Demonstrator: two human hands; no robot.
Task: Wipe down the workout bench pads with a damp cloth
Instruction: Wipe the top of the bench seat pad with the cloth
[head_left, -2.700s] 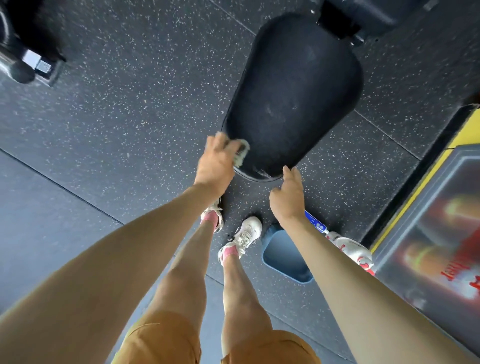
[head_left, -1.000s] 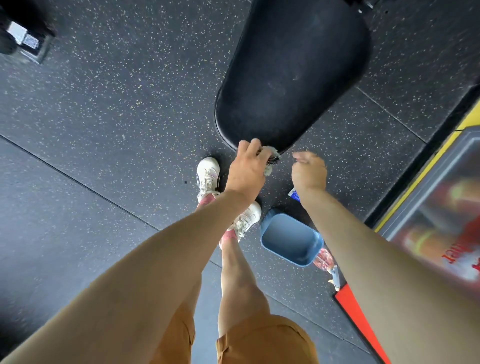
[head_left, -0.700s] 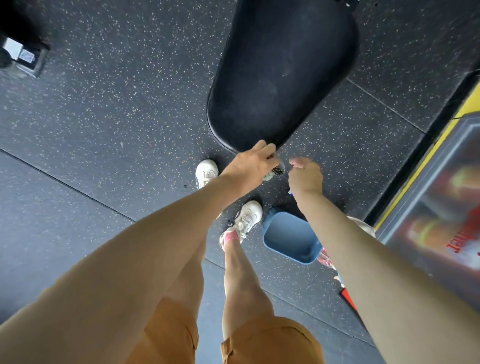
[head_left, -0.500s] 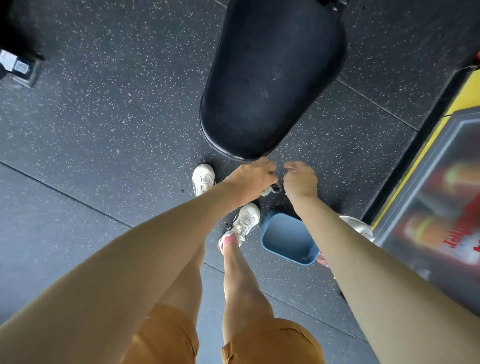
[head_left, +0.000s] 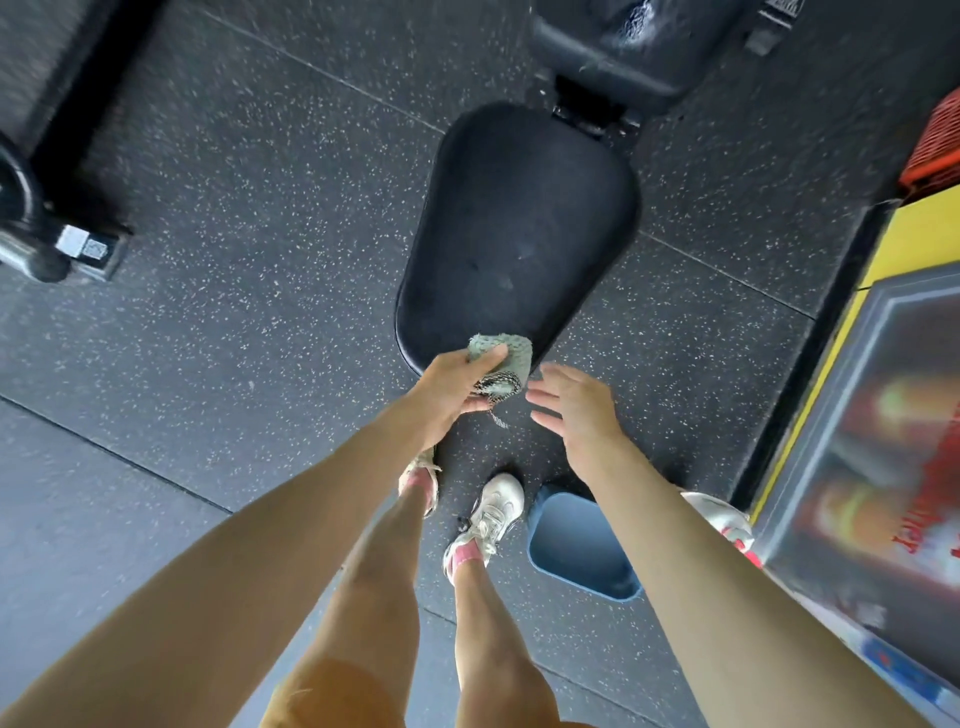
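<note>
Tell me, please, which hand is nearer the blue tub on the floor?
Right. The right hand hangs open just beyond the blue tub; the left hand, gripping the cloth, is farther left at the near end of the seat pad.

1. Floor (head_left: 249, 218): dark rubber tiles w/ pale speckles; thin seams run diag. across it.
2. Lower-left tiles (head_left: 78, 519): lighter grey, fewer specks.
3. Left edge: dark weight plate (head_left: 18, 202) w/ a metal bar end (head_left: 31, 257) just below it; black beam (head_left: 93, 78) runs toward the top edge.
4. Right side: yellow strip (head_left: 914, 234), then a blurred panel (head_left: 883, 441) w/ red print & dark border.
5. Top-right corner: orange-red ribbed item (head_left: 935, 140), cut off by the edge.
6. Light: soft, even.
</note>
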